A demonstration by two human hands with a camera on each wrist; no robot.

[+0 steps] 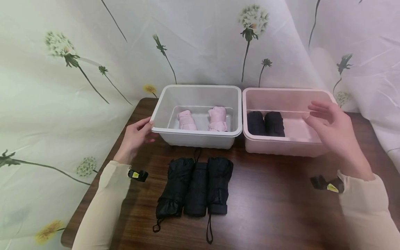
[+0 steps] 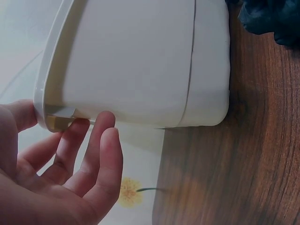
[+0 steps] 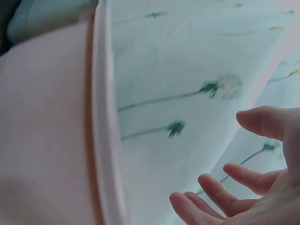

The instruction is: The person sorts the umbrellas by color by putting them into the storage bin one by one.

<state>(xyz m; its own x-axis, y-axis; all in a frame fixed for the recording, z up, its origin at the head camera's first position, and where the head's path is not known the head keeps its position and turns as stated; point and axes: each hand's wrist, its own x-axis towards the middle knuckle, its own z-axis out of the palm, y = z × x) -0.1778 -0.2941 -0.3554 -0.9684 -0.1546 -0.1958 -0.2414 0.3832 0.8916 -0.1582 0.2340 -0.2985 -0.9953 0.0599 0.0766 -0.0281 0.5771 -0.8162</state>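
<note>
Pinching the rim of a white rectangular plastic bin [image 1: 200,140] with the left hand [image 1: 137,134], holding nothing in the right hand [image 1: 335,128].
Gripping at the front left corner, with the thumb on the rim and a fingertip under its lip; above the right end of a pale pink rectangular plastic bin [image 1: 287,147], in the right hand, with the fingers loosely parted and slightly bent, apart from the rim. With two rolled pink fabric bundles [image 1: 217,118] lying apart inside the white bin, and two rolled black bundles [image 1: 275,123] side by side at the left of the pink bin. In front of the white bin, with three long black fabric rolls [image 1: 196,189] lying alongside one another, trailing thin cord loops [image 1: 209,234], on a dark brown wood-grained table [image 1: 268,201]. Behind both bins, with a white dandelion-print cloth [image 1: 200,41] hanging.
</note>
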